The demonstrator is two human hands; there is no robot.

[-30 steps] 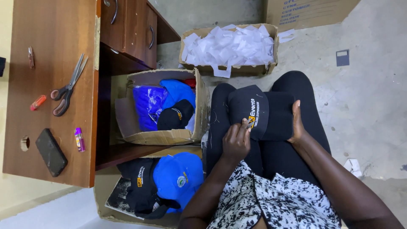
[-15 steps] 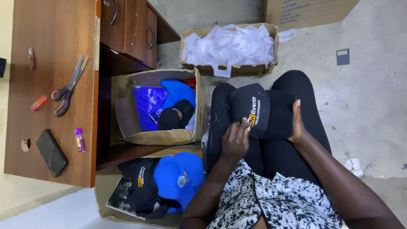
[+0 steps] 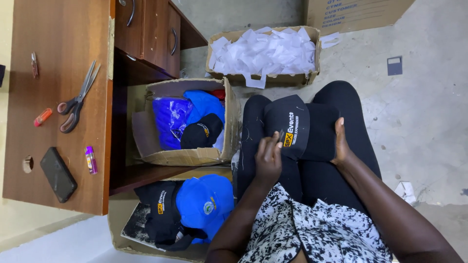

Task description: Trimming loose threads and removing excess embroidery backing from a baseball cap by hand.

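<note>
A black cap (image 3: 300, 127) with yellow and white lettering lies on my lap, over black trousers. My left hand (image 3: 268, 156) grips its front near the printed patch, fingers bent on the fabric. My right hand (image 3: 340, 141) holds the cap's other side, by the brim. The cap sits between both hands, close to my knees.
A cardboard box (image 3: 195, 157) of blue and black caps stands by my left knee. Another box (image 3: 136, 238) with caps is nearer me, and a box of white paper scraps (image 3: 263, 51) lies beyond. On the wooden desk (image 3: 63, 29) are scissors (image 3: 75, 100), a phone (image 3: 57, 174) and small items.
My left hand has shifted slightly on the cap's front; otherwise the cap and right hand stay where they were.
</note>
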